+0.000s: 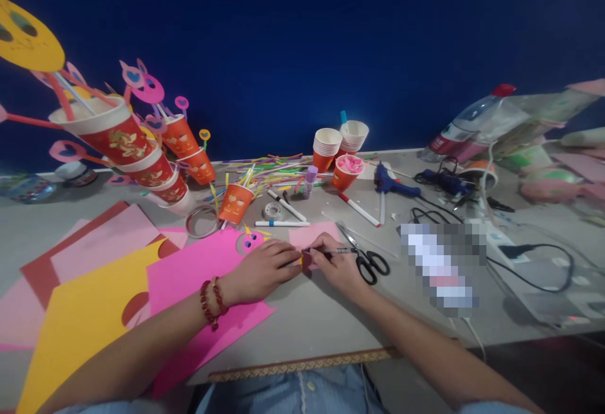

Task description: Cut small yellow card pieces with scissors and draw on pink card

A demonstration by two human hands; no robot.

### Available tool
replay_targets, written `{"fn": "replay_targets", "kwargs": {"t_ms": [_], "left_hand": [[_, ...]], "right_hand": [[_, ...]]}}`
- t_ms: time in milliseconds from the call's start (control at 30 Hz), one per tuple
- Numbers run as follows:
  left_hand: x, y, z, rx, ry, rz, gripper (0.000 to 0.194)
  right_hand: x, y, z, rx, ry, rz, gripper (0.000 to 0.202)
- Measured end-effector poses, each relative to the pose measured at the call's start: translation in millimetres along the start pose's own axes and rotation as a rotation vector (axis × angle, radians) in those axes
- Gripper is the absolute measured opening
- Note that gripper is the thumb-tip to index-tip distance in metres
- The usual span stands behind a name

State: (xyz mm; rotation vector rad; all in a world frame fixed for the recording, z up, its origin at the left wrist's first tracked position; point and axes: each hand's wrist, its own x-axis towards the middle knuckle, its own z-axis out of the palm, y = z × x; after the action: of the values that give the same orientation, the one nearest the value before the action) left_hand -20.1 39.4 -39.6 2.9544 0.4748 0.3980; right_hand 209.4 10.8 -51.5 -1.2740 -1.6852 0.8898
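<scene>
My right hand (338, 268) is closed around a slim pen (334, 250), its tip pointing left towards my other hand. My left hand (265, 269) rests palm down, fingers together, its fingertips on a small yellow paper piece (302, 261). That piece is mostly covered by the fingers. Behind both hands lies a pale pink sheet (312, 234). A bright pink sheet (198, 281) is under the left wrist, with a round pink paper face (252, 242) at its top edge. Black-handled scissors (372, 267) lie just right of my right hand.
Stacked red cups with paper figures (127, 137) stand left, beyond a yellow sheet (94, 300). Markers (282, 224), a tape roll (273, 211), a glue stick (310, 182) and cups (326, 149) stand behind. Rightward are a blue glue gun (397, 184), cables and a bottle (467, 124).
</scene>
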Motion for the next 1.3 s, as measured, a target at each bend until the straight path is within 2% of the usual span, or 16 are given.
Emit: {"fn": "replay_targets", "kwargs": {"t_ms": [500,867,1300], "left_hand": [[0,0,0.2,-0.005,-0.01,-0.006,0.037],[1,1,-2.1,-0.002,-0.028,-0.016,0.039],[2,1,-3.7,-0.007,-0.019,-0.013,0.037]], "right_hand": [[0,-2,-2,-0.034,-0.051,-0.003,0.01],[-1,-3,-4,-0.177,-0.053,-0.09,0.013],[-5,-12,-5,-0.18,-0.067,-0.094,0.014]]}}
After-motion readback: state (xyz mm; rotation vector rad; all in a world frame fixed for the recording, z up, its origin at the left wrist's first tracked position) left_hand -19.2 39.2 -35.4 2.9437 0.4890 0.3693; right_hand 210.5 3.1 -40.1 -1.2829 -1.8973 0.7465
